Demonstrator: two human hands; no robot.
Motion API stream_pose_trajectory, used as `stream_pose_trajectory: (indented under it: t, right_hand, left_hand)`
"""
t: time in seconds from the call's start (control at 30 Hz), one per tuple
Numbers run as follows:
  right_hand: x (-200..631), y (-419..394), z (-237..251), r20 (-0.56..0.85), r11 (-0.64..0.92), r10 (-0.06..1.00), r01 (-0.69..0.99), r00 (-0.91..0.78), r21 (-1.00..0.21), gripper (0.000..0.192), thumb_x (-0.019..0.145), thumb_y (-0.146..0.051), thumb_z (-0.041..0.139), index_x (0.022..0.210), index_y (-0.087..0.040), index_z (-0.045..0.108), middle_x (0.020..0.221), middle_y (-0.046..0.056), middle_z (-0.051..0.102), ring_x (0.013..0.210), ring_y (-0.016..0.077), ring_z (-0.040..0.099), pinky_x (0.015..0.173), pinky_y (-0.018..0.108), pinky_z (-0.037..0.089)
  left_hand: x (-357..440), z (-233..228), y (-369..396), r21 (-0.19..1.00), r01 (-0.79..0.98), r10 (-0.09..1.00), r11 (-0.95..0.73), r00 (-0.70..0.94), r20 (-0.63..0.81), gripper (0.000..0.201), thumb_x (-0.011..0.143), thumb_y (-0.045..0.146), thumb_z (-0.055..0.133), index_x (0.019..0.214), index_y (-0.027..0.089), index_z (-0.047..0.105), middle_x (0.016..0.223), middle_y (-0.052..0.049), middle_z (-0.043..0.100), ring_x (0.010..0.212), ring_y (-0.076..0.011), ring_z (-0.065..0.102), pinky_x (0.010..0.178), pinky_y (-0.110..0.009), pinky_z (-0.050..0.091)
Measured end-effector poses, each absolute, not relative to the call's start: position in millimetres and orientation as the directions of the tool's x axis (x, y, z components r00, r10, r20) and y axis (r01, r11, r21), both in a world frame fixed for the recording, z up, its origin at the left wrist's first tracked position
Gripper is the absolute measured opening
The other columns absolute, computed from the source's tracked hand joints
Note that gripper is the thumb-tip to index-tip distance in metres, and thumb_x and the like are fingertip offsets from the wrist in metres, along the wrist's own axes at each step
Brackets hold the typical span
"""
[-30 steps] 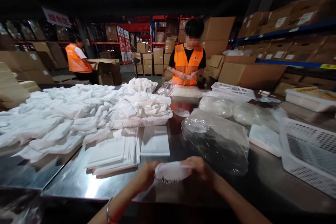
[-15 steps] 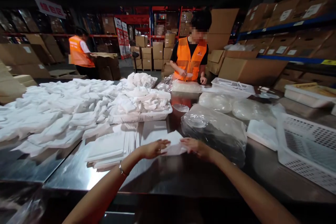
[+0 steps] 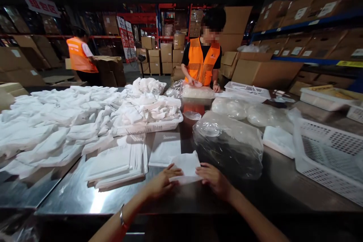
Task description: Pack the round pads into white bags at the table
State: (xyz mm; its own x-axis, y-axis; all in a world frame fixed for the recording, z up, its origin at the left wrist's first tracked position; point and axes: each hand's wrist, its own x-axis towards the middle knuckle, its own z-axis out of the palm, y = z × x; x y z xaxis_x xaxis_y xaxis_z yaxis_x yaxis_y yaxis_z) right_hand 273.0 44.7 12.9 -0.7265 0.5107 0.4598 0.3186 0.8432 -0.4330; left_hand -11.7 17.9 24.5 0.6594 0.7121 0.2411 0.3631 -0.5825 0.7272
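A folded white bag [image 3: 185,165], thin and soft-looking, spans the gap between my two hands just above the steel table. My left hand [image 3: 163,181] grips its left edge, thumb low and fingers on top. At the right edge, my right hand [image 3: 214,180] pinches it with the fingers bent over the side. Behind the bag lies a flat white sheet or bag [image 3: 165,147]. To the left is a stack of flat white bags [image 3: 113,162]. A large clear plastic bag [image 3: 228,147] with thin clear discs in it rests beyond my right hand.
Filled white bags [image 3: 65,121] heap across the left of the table, some in a white basket [image 3: 153,126]. Another white basket [image 3: 326,174] stands at right. Across the table a co-worker [image 3: 202,60] in an orange vest handles a clear piece; another person [image 3: 81,58] stands farther back.
Both hands have come nearer to me with the white bag, which now lies flatter and shows more of its face. The camera view has shifted slightly to the right.
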Motion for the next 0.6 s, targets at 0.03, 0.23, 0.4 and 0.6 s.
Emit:
stream_pose_trajectory:
  t: [0.03,0.23,0.4,0.6]
  right_hand:
    - [268,41,15,0.502,0.808,0.576,0.359,-0.645,-0.467,0.044,0.099,-0.042,0.031,0.113,-0.017,0.064,0.103,0.013,0.07,0.1,0.0245,0.064,0.095,0.047,0.048]
    - [235,27,15,0.464,0.514,0.857,0.422,-0.223,-0.747,0.036,0.09,-0.051,0.049,0.095,-0.018,0.064,0.084,0.008,0.069,0.075,0.02,0.067,0.066,0.03,0.056]
    - [221,22,6,0.256,0.246,0.967,0.329,-0.012,-0.912,0.065,0.068,-0.081,0.056,0.081,-0.017,0.064,0.07,0.006,0.067,0.062,0.0211,0.064,0.053,0.029,0.054]
    - [209,12,-1,0.275,0.181,0.955,0.515,0.112,-0.838,0.077,0.082,-0.082,0.02,0.065,-0.019,0.061,0.059,0.01,0.064,0.056,0.0229,0.061,0.051,0.031,0.048]
  left_hand:
    - [-9,21,11,0.751,0.382,0.782,-0.539,0.557,0.279,0.036,0.095,0.036,0.04,0.118,0.021,0.063,0.117,-0.007,0.067,0.114,-0.0212,0.059,0.11,-0.039,0.034]
    - [18,7,-6,0.854,0.436,0.935,-0.285,-0.071,0.348,0.053,0.096,0.053,0.029,0.074,0.016,0.061,0.064,-0.004,0.062,0.059,-0.0166,0.056,0.055,-0.025,0.043]
    - [27,1,-9,0.874,0.439,0.896,-0.21,-0.27,0.351,0.054,0.093,0.059,0.028,0.071,0.018,0.055,0.058,-0.001,0.055,0.053,-0.0141,0.05,0.051,-0.023,0.037]
    - [18,-7,-15,0.866,0.48,0.9,-0.138,-0.304,0.312,0.044,0.095,0.05,0.03,0.083,0.019,0.059,0.066,-0.003,0.061,0.06,-0.0178,0.056,0.055,-0.027,0.041]
